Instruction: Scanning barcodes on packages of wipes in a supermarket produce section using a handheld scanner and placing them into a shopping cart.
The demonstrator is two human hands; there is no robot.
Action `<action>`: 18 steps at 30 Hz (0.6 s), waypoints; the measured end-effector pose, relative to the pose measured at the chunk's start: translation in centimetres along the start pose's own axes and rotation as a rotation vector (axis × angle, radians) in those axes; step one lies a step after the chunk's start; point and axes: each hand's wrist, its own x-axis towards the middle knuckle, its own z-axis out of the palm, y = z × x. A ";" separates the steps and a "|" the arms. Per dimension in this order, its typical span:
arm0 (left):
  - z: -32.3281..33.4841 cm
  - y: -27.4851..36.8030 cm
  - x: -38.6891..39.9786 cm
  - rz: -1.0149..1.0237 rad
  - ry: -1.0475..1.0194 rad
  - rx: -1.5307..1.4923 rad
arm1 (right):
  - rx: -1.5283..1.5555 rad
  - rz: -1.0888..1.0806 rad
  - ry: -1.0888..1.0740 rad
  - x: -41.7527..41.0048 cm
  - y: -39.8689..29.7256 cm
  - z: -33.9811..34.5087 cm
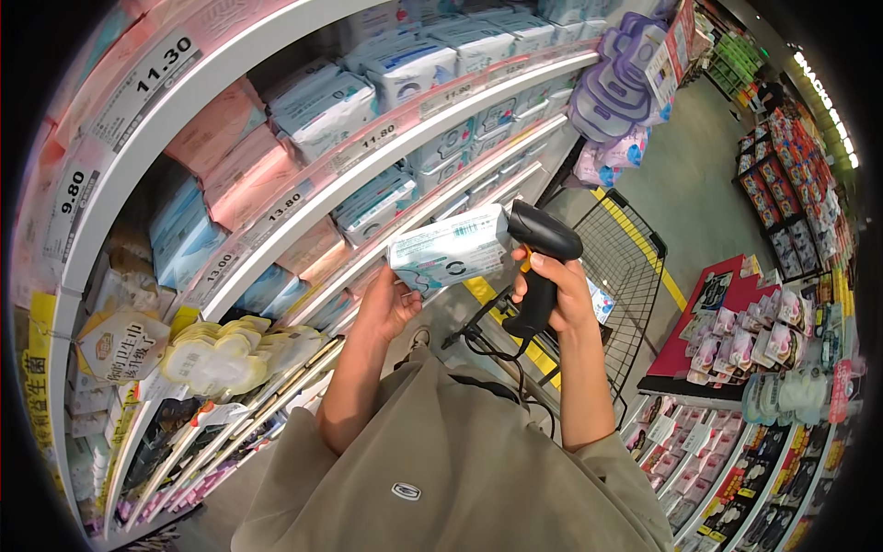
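Note:
My left hand [392,303] grips the lower left end of a white and teal soft pack [448,250], which looks like sanitary pads. A printed barcode shows on the pack's upward side. My right hand [572,293] is wrapped around the handle of a black handheld barcode scanner [541,231], with a finger at its yellow trigger. The scanner's head is right at the pack's right end; whether they touch I cannot tell. From the handle's base a black cable [507,355] loops down past my shirt.
Shelves of similar packs [324,114] with price labels curve along the left. A black wire shopping cart [621,234] stands beyond my right hand, a small pack [599,302] partly visible in it. Purple hanging signs [617,83] jut from the shelf end. Right of the aisle are stocked displays [748,331].

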 end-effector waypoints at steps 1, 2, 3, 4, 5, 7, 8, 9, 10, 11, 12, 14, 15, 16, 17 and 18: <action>-0.6 0.2 0.2 0.004 0.001 -0.007 | -0.018 0.014 -0.003 0.5 0.2 0.2; -1.2 0.3 0.4 0.010 -0.095 -0.139 | -0.021 0.018 -0.007 0.8 0.4 0.4; -1.6 0.5 0.5 0.013 -0.192 -0.270 | 0.025 0.024 -0.024 1.0 0.6 0.7; -0.6 0.7 0.2 0.011 -0.195 -0.272 | 0.071 0.025 -0.038 1.3 0.6 0.8; 0.7 0.7 -0.2 0.180 -0.141 -0.228 | 0.068 0.024 -0.036 1.6 0.7 0.7; 1.2 1.1 -0.4 0.348 -0.085 -0.186 | 0.091 0.023 -0.086 1.7 0.9 0.2; 0.7 1.6 0.0 0.367 -0.207 -0.153 | 0.089 0.022 -0.083 1.7 1.0 0.1; 0.7 2.0 0.1 0.388 -0.327 -0.121 | 0.100 0.015 -0.092 1.8 1.1 0.0; 0.8 2.1 0.0 0.386 -0.327 -0.122 | 0.110 0.006 -0.099 1.8 1.2 -0.1; 0.9 2.1 -0.1 0.402 -0.297 -0.119 | 0.109 0.006 -0.097 1.7 1.3 -0.3; 1.1 2.3 -0.2 0.420 -0.267 -0.114 | 0.110 -0.001 -0.093 1.7 1.3 -0.4; 0.8 2.4 0.3 0.434 -0.267 -0.115 | 0.112 -0.009 -0.089 1.9 1.5 -0.4; 0.8 2.4 0.5 0.449 -0.268 -0.117 | 0.115 -0.010 -0.088 1.9 1.5 -0.4; 0.7 2.4 0.7 0.447 -0.270 -0.115 | 0.118 -0.012 -0.089 2.0 1.5 -0.4; 0.8 2.4 0.8 0.420 -0.256 -0.141 | 0.118 -0.014 -0.087 2.0 1.5 -0.4; 1.2 2.5 0.7 0.391 -0.242 -0.167 | 0.113 -0.017 -0.074 1.9 1.7 -0.4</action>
